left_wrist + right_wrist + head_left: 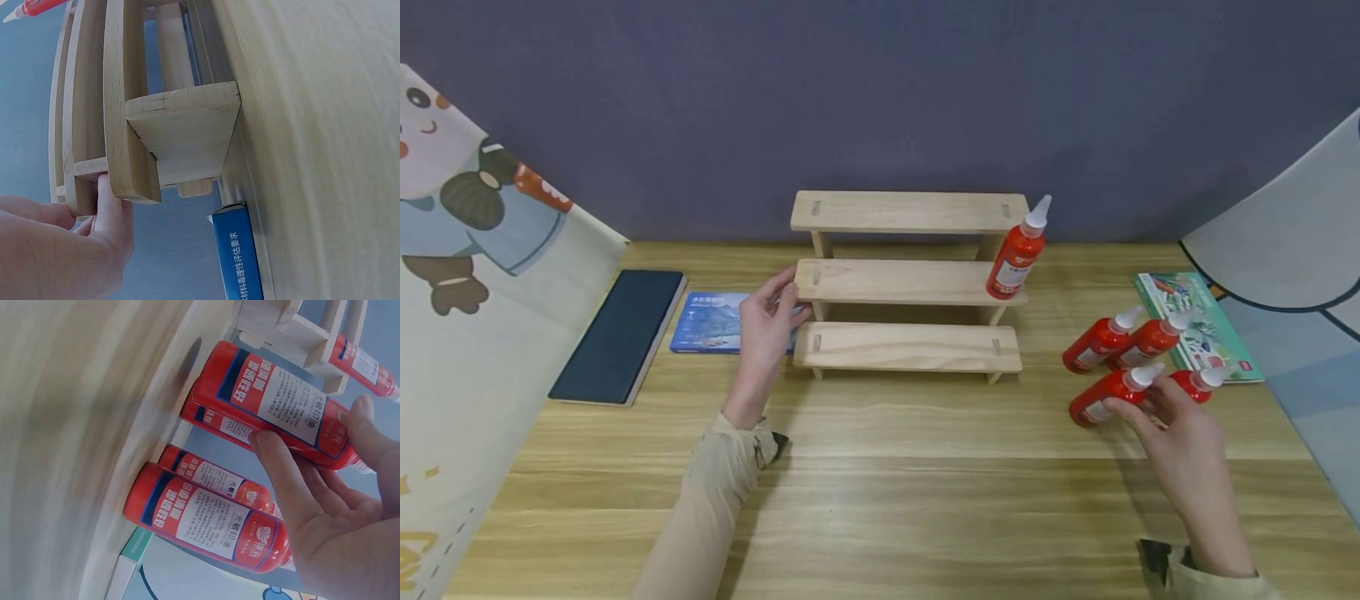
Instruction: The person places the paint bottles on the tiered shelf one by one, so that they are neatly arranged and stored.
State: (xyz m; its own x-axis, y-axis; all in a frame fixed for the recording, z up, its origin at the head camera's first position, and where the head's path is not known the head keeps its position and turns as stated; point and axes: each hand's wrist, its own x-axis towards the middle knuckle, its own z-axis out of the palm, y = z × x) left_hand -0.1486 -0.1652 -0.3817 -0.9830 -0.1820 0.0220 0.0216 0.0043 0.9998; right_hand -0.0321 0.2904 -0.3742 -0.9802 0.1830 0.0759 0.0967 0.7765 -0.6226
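Note:
My left hand [763, 325] pinches the left end of the middle step of a three-tier wooden stand [906, 346], thumb above and fingers beneath in the left wrist view. On the right, my right hand [1183, 433] holds a red squeeze bottle [275, 403] with a white nozzle near its top. The bottle's base appears lifted off the table in the right wrist view. Beside it stand three similar red bottles [1093, 346], one partly hidden behind the hand. Another red bottle [1017, 260] stands upright at the right end of the middle step.
Left of the stand lies a blue flat box [707, 321], partly behind my left hand. Farther left is a dark notebook [617, 333]. A green box [1217, 325] lies behind the bottles at right. A dark blue panel [880, 100] rises behind the wooden table [917, 500].

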